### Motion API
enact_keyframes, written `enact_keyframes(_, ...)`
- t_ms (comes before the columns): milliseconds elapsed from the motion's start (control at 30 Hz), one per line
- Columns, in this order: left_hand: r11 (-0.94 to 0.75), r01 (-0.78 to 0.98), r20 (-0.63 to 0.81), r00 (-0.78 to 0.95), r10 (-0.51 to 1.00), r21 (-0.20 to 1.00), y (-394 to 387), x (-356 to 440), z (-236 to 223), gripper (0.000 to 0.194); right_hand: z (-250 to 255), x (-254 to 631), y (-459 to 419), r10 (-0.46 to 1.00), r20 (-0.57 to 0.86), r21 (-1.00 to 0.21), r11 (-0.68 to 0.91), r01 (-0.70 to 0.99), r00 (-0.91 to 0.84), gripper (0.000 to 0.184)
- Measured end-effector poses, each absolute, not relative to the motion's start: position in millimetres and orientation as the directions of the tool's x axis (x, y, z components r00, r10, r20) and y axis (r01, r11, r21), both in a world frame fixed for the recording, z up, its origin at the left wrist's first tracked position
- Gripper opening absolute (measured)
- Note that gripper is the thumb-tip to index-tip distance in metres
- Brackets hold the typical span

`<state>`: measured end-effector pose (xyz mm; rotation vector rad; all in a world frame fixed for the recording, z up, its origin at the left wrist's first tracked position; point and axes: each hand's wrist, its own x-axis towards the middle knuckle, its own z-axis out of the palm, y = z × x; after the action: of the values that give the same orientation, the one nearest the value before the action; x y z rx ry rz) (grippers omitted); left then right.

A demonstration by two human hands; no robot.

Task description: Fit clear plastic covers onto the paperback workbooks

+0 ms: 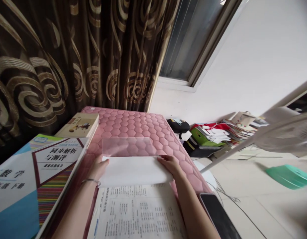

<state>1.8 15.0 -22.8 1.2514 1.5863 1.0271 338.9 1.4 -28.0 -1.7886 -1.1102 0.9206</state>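
A printed book (138, 212) lies open in front of me, its page covered in columns of small text. Above that page a blank white sheet (137, 171), perhaps the inside of the book's cover, curves upward. My left hand (98, 166), with a thin bangle at the wrist, pinches the sheet's far left corner. On the opposite corner my right hand (168, 164) has its thumb and fingers closed. A clear plastic film (126, 146) sticks out past the sheet's far edge, over the pink quilted surface (133, 122). Whether film and sheet are joined is hidden.
At my left are a large workbook (54, 166) and a thick tan book (80, 125). A dark phone (218, 212) rests at the right edge. Beyond stand a white fan (287, 129), a green plastic stool (290, 176) and piled papers (215, 134). Cables (230, 196) cross the floor.
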Motion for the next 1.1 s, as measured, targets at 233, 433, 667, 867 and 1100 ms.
enact_keyframes(233, 0.115, 0.146, -0.107, -0.058, 0.993, 0.983, 11.7, 5.4, -12.4, 0.042, -23.5, 337.6, -3.8, 0.948, -0.182, -0.983, -0.169, -0.07, 0.262, 0.042)
enact_keyframes(433, 0.069, 0.108, -0.065, -0.042, 0.997, 0.992, 8.4, 9.2, -5.4, 0.054, -18.0, 335.5, -4.3, 0.955, -0.181, -0.977, -0.147, -0.155, 0.236, 0.048)
enact_keyframes(667, -0.021, 0.074, 0.023, -0.029, 0.999, 0.997, 5.1, 12.4, -2.0, 0.052, -12.3, 336.0, -8.7, 0.953, -0.161, -0.975, -0.113, -0.194, 0.256, 0.048)
enact_keyframes(867, -0.058, 0.122, 0.068, -0.079, 0.995, 0.991, 5.2, 14.9, -1.9, 0.054, -6.7, 339.7, -16.6, 0.966, -0.196, -0.972, -0.169, -0.162, 0.169, 0.048)
enact_keyframes(1100, -0.053, 0.056, 0.055, -0.026, 0.998, 0.997, 3.8, 16.4, 1.6, 0.056, -11.3, 337.6, -14.5, 0.97, -0.094, -0.995, -0.083, -0.06, 0.225, 0.047)
